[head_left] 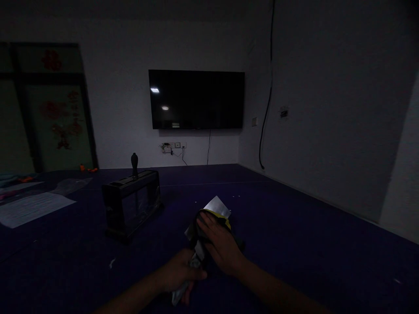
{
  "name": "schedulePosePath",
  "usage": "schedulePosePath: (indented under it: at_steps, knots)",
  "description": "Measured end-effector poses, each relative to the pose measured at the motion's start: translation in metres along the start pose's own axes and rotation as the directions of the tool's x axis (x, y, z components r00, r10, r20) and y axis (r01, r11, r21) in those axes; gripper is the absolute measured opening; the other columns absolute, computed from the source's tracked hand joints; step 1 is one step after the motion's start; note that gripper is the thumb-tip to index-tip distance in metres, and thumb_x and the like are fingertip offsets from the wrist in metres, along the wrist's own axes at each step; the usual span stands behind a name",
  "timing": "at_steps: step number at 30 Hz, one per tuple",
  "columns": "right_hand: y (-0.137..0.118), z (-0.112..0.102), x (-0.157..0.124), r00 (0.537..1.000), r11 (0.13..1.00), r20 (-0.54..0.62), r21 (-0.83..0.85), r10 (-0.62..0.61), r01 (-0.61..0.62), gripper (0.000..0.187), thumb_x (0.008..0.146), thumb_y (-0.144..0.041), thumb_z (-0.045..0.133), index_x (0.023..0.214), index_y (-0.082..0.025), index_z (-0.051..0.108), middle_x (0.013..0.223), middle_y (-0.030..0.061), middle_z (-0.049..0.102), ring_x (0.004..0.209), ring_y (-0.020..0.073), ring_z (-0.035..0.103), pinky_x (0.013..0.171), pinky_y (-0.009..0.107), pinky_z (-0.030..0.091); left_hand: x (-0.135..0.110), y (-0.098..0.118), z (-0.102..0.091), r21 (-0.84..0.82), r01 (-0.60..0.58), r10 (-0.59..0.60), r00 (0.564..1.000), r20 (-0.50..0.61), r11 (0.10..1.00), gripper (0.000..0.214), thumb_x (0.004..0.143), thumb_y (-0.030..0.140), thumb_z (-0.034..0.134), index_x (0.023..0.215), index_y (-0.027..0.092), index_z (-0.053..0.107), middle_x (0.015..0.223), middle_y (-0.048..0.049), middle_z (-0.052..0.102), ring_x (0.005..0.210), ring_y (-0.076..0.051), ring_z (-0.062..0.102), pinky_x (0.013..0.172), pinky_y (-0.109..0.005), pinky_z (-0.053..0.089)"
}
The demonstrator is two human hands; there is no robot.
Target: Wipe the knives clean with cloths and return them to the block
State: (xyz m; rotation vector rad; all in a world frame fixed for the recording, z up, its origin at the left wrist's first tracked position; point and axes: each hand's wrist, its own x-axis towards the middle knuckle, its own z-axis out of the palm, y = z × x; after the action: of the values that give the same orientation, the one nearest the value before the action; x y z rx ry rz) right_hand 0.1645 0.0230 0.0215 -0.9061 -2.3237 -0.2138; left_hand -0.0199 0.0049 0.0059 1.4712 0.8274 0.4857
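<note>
Black-and-yellow item [220,215], lower centre of frame: the right hand [222,248], open flat upon it, should press evenly; the left hand [180,269] clasps a pale piece [195,262].

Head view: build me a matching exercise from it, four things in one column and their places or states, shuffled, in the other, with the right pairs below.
Things
1. Television
2. Large white sheet
3. Black frame
4. Right hand

Places and states
A. Laid over the black-and-yellow item
B. Standing on the purple floor, with a bulb-shaped handle on top
C. Lying flat at the left edge of the picture
D. Mounted on the far wall, screen dark apart from reflections

Right pairs
1-D, 2-C, 3-B, 4-A
</note>
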Motion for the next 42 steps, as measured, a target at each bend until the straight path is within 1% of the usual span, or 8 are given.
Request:
schedulePosePath:
  at_steps: [3, 6, 12, 17, 23, 28, 35, 42]
  knots:
    - [0.012, 0.004, 0.001, 0.992, 0.996, -0.085, -0.003, 0.094, -0.095, 0.06, 0.083, -0.015, 0.036, 0.141, -0.021, 0.018, 0.148, 0.0045, 0.017, 0.134, 0.0215, 0.015, 0.105, 0.044, 0.028, -0.001, 0.003, 0.0, 0.034, 0.005, -0.006, 1.0, 0.021, 0.999, 0.033, 0.059, 0.042, 0.066, 0.062, 0.015, 0.047, 0.038, 0.0048, 0.048, 0.026, -0.009, 0.042, 0.029, -0.016, 0.028]
    - [0.021, 0.01, 0.001, 0.975, 0.987, -0.152, 0.0, 0.16, -0.162, 0.056, 0.087, -0.018, 0.033, 0.141, -0.021, 0.019, 0.147, 0.0051, 0.019, 0.135, 0.0214, 0.015, 0.105, 0.046, 0.027, -0.003, 0.004, 0.0, 0.054, 0.015, -0.014, 1.0, -0.013, 0.998, 0.032, 0.059, 0.041, 0.065, 0.061, 0.015, 0.047, 0.038, 0.0054, 0.047, 0.026, -0.008, 0.042, 0.029, -0.016, 0.029]
    - [0.022, 0.011, -0.001, 0.976, 0.99, -0.169, -0.009, 0.14, -0.144, 0.053, 0.09, -0.023, 0.032, 0.14, -0.02, 0.02, 0.147, 0.0062, 0.021, 0.134, 0.0222, 0.015, 0.105, 0.047, 0.026, -0.004, 0.004, 0.001, 0.089, 0.014, -0.013, 1.0, -0.018, 0.996, 0.032, 0.06, 0.042, 0.064, 0.058, 0.014, 0.048, 0.039, 0.0044, 0.048, 0.027, -0.008, 0.043, 0.03, -0.017, 0.031]
    - [0.01, 0.006, -0.003, 0.992, 0.995, -0.097, -0.035, 0.086, -0.09, 0.058, 0.086, -0.018, 0.036, 0.141, -0.02, 0.019, 0.147, 0.0065, 0.021, 0.134, 0.0235, 0.017, 0.103, 0.047, 0.029, 0.0, 0.0, -0.001, 0.058, 0.033, -0.032, 0.999, -0.013, 0.998, 0.031, 0.059, 0.041, 0.065, 0.066, 0.015, 0.048, 0.039, 0.0062, 0.048, 0.027, -0.009, 0.043, 0.031, -0.017, 0.032]
    - [-0.002, 0.001, -0.005, 0.991, 0.995, 0.089, 0.02, -0.103, 0.101, 0.06, 0.083, -0.017, 0.039, 0.14, -0.018, 0.022, 0.147, 0.0061, 0.019, 0.134, 0.023, 0.015, 0.104, 0.043, 0.029, -0.003, -0.002, 0.0, 0.002, -0.016, 0.016, 0.999, -0.048, 1.0, 0.042, 0.059, 0.039, 0.068, 0.089, 0.015, 0.05, 0.042, 0.0074, 0.051, 0.03, -0.01, 0.046, 0.036, -0.019, 0.035]
    - [-0.001, 0.001, -0.004, 0.98, 0.986, 0.122, 0.07, -0.157, 0.15, 0.059, 0.083, -0.019, 0.039, 0.14, -0.019, 0.022, 0.147, 0.0056, 0.019, 0.134, 0.0226, 0.016, 0.104, 0.043, 0.028, -0.005, 0.0, 0.001, 0.013, -0.027, 0.028, 0.998, -0.055, 1.0, 0.05, 0.061, 0.038, 0.067, 0.101, 0.016, 0.047, 0.043, 0.0084, 0.051, 0.03, -0.01, 0.046, 0.037, -0.019, 0.035]
    - [0.007, 0.003, 0.0, 0.995, 0.998, -0.094, 0.055, 0.034, -0.029, 0.057, 0.084, -0.015, 0.035, 0.139, -0.022, 0.024, 0.147, 0.0035, 0.02, 0.134, 0.0212, 0.017, 0.105, 0.044, 0.028, -0.001, 0.002, 0.0, 0.119, 0.004, -0.004, 1.0, -0.005, 0.993, 0.022, 0.062, 0.032, 0.063, 0.069, 0.016, 0.049, 0.041, 0.0062, 0.049, 0.028, -0.007, 0.041, 0.032, -0.016, 0.031]
    - [0.035, 0.009, 0.002, 0.92, 0.977, -0.329, 0.069, 0.212, -0.201, 0.052, 0.089, -0.02, 0.032, 0.139, -0.025, 0.023, 0.146, 0.0048, 0.024, 0.133, 0.0226, 0.022, 0.104, 0.049, 0.027, -0.003, 0.011, 0.003, 0.204, 0.041, -0.041, 0.999, -0.003, 0.978, 0.023, 0.062, 0.032, 0.061, 0.054, 0.016, 0.047, 0.039, 0.0049, 0.046, 0.029, -0.008, 0.042, 0.03, -0.016, 0.032]
